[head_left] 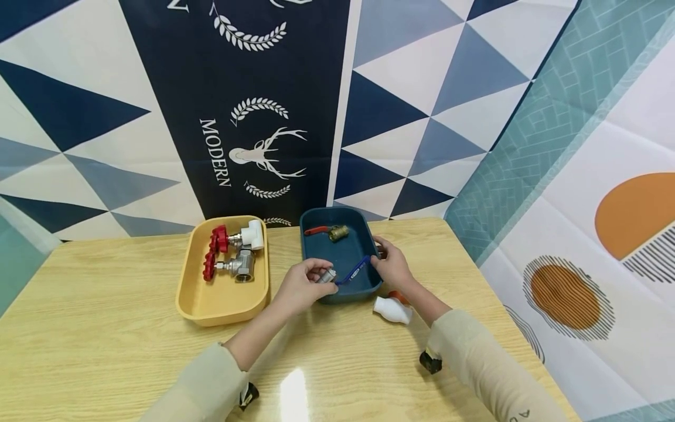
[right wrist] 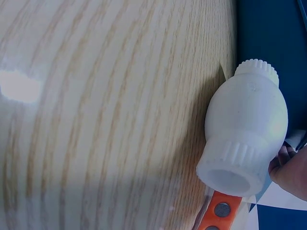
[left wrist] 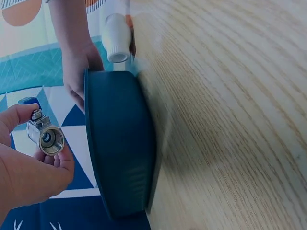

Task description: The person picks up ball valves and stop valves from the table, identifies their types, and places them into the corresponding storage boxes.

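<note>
Above the blue tray's [head_left: 350, 298] seven o'clock corner, the silver valve [head_left: 327, 275] is pinched in the left hand [head_left: 303, 287]. Beside it, a blue handle [head_left: 354, 272] is slanted toward two o'clock, where the right hand [head_left: 392, 266] is held by the rim; whether its fingers are clamped cannot be told.

Deer-print cloth [head_left: 263, 76] behind wooden table [head_left: 121, 305].

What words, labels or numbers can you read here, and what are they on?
"MODERN": on the black wall panel, running downward.
"N": same panel, top edge; anything beyond is cut off.
"A": on the right sleeve; anything beyond is cut off.
Blue lever: white marking, too small to read.
White valve: faint mark, too blurred to read.
</note>
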`<state>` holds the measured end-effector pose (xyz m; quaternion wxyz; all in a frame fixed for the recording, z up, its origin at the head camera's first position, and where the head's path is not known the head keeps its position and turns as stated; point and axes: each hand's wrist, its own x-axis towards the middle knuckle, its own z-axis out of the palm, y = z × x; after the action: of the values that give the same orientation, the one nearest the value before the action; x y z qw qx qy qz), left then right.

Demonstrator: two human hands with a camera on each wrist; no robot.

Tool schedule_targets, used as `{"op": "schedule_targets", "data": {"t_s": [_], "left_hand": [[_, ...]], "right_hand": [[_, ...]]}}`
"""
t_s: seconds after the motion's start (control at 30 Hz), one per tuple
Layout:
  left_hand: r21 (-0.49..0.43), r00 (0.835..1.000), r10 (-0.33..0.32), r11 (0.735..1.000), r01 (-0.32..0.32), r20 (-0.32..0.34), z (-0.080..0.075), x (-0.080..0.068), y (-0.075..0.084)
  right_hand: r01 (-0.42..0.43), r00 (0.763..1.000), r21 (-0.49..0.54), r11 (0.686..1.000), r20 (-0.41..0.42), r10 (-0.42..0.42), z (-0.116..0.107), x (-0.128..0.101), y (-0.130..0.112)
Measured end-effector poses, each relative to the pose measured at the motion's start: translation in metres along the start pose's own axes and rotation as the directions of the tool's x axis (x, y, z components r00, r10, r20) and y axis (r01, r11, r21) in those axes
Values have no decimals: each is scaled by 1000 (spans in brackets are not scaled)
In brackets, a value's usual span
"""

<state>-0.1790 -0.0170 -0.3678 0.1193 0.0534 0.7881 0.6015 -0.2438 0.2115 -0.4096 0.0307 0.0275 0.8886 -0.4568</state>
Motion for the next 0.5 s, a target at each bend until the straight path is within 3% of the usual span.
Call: {"op": "schedule_targets", "data": {"t_s": [0.2,0.5], "left_hand": [[-30,999,-38,999,38,-2,1,7,0],[-54,999,-40,998,39,-21,3,18,-1]], "right_hand": [[-7,1000,6,1000,-3,7,1,1,1],[-15,1000,13,1000,-6,15,2,1,2]]}}
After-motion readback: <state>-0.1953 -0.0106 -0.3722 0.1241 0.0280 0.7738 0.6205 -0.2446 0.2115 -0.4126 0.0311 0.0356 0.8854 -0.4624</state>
